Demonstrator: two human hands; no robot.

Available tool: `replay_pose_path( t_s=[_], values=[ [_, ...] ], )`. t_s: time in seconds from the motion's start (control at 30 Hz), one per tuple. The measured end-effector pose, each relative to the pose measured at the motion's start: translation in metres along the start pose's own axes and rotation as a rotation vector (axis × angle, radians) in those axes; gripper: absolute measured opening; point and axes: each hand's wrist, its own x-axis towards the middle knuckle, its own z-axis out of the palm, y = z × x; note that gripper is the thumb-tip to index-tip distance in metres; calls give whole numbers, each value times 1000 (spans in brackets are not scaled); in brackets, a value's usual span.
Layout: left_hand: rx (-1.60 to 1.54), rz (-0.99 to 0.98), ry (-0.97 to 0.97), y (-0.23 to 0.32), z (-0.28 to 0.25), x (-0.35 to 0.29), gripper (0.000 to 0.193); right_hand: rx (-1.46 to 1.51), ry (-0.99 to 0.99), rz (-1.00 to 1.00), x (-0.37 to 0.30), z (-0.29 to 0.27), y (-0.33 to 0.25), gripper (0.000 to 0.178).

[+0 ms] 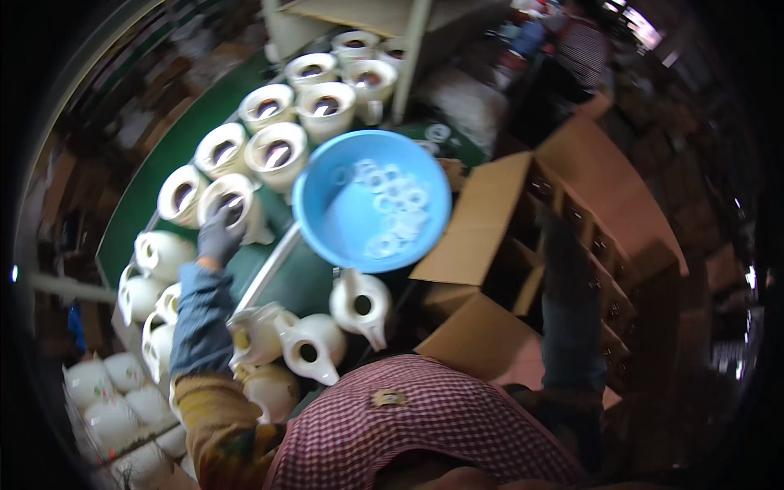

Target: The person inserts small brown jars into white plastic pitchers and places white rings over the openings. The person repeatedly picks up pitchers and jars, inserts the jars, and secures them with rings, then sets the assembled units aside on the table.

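Directly under left fingers (220,230): white vessel (250,214), mouth upward.

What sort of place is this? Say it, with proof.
Probably a factory assembly or packing area: rows of matching white jugs, a blue basin of loose rings, and an open carton close by.

Surface (163,149) — green, its edge bowed in this view, with a pale strip (268,269) across it. Directly on it: wide-mouthed white vessels (325,126), upright, in a double row, dark within; one round blue basin (331,233), just right of the row; spouted white pots (380,306), near side; rounded white vessels (167,257), left side — partly hidden.
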Motion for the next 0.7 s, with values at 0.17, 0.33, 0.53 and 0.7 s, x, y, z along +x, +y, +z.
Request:
replay_pose_path(
  t_s=[0.17,0.33,0.53,0.7],
  values=[
    [-201,231,54,57,-14,-64,41,-109,375,63,84,-163,147,31],
    [-479,175,-95,116,-30,-159,42,-563,27,234,124,-114,184,37],
    [-469,239,-106,170,-21,-206,46,-980,-348,543,175,-48,205,72],
    [-654,86,-205,191,-12,-231,47,-905,-347,441,193,-74,177,60]
  ],
)
